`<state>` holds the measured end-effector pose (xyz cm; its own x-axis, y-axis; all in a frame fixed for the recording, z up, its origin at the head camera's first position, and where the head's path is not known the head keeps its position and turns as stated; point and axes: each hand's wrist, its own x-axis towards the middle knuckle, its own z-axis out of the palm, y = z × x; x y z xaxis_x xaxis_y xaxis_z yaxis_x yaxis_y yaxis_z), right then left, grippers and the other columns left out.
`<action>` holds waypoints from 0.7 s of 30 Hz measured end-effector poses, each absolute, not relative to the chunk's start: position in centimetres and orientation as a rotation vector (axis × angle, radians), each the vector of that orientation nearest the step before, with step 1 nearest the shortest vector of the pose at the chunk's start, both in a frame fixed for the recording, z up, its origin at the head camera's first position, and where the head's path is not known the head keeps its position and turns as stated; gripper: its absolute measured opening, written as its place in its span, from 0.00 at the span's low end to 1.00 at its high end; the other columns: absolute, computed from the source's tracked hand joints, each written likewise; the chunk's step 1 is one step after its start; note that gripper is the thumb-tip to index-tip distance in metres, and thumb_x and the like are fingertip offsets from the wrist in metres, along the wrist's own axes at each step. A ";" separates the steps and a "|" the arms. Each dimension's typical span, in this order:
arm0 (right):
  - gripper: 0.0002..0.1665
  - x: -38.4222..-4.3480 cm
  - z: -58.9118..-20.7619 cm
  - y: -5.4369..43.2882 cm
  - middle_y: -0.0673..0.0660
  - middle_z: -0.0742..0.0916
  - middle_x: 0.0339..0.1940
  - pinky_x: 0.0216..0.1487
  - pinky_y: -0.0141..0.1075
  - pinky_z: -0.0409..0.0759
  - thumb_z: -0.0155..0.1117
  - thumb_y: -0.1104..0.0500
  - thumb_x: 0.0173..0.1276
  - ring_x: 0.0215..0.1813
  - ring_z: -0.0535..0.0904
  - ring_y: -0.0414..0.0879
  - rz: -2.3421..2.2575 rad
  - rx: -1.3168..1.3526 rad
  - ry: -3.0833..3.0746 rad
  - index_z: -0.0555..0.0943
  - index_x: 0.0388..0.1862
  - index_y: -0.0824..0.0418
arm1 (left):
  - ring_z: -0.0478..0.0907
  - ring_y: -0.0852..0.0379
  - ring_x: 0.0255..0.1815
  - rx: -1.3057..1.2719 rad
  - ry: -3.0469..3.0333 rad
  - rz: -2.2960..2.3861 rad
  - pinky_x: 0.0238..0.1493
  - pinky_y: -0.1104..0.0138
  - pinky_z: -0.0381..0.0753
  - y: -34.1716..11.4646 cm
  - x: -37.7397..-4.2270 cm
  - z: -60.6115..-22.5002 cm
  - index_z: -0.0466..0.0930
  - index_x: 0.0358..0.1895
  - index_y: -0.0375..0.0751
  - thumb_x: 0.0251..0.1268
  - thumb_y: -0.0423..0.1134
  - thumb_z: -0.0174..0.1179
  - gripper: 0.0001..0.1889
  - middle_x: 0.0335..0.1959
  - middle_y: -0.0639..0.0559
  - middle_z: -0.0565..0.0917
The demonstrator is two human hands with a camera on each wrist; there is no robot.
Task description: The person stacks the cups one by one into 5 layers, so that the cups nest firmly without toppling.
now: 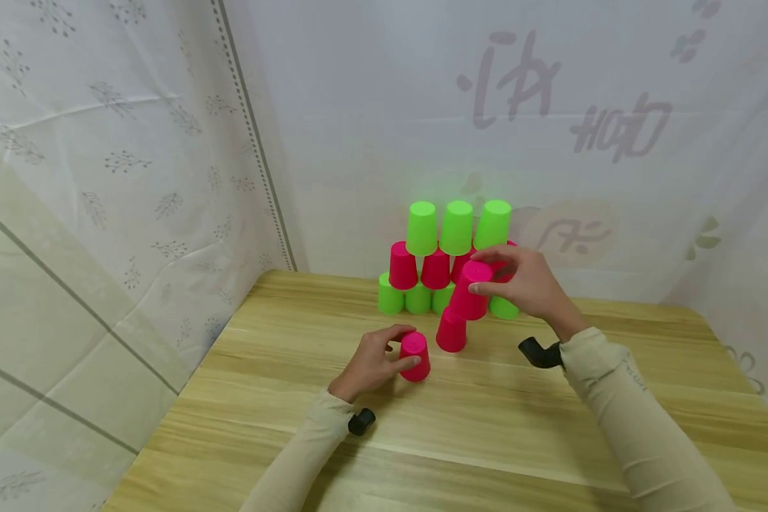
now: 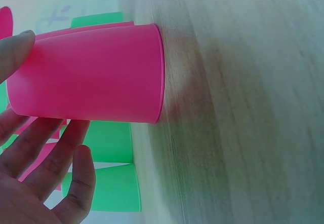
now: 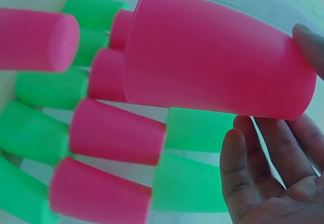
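Note:
My left hand (image 1: 372, 364) grips an upside-down pink cup (image 1: 414, 364) between thumb and fingers, low at the tabletop; in the left wrist view this cup (image 2: 91, 74) has its rim beside the wood. Farther right, my right hand (image 1: 530, 283) holds another upside-down pink cup (image 1: 469, 302) by its upper part, raised and slightly tilted. The right wrist view shows this cup (image 3: 217, 57) in front of the stack. A third pink cup (image 1: 451, 333) stands below and behind it, its top partly covered.
Behind stands a tiered cup stack: green cups (image 1: 391, 295) at the bottom, pink cups (image 1: 403, 265) above, three green cups (image 1: 422, 229) on top. My right hand and its cup hide part of it. Patterned curtains (image 1: 358, 142) border the wooden table (image 1: 262, 398).

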<state>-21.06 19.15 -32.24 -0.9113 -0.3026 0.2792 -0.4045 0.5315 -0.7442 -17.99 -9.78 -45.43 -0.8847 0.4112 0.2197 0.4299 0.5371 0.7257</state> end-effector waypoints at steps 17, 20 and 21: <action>0.26 -24.7 -24.2 19.7 0.54 0.85 0.55 0.46 0.31 0.81 0.75 0.49 0.63 0.49 0.82 0.45 1.245 0.594 -2.659 0.82 0.58 0.54 | 0.83 0.53 0.55 -0.747 -2.733 -1.297 0.52 0.53 0.85 -9.7 -18.0 -45.7 0.78 0.61 0.41 0.62 0.42 0.71 0.25 0.55 0.49 0.87; 0.26 -25.3 -22.7 19.6 0.54 0.86 0.54 0.47 0.28 0.79 0.74 0.48 0.63 0.55 0.78 0.42 1.207 0.598 -2.647 0.82 0.58 0.56 | 0.83 0.54 0.54 -0.754 -2.726 -1.299 0.51 0.55 0.85 -9.8 -17.9 -45.7 0.79 0.61 0.42 0.62 0.42 0.71 0.25 0.54 0.49 0.87; 0.27 -25.5 -22.3 19.6 0.55 0.86 0.54 0.48 0.28 0.79 0.74 0.48 0.63 0.55 0.77 0.42 1.198 0.597 -2.648 0.82 0.58 0.56 | 0.83 0.54 0.54 -0.755 -2.727 -1.297 0.51 0.55 0.85 -9.8 -17.9 -45.7 0.79 0.61 0.42 0.62 0.42 0.71 0.25 0.54 0.50 0.87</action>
<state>-25.47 19.61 -22.32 -0.9046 -0.2863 0.3159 -0.4263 0.5964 -0.6801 -17.91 -9.77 -45.68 -0.8821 0.4126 0.2275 0.4369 0.5354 0.7228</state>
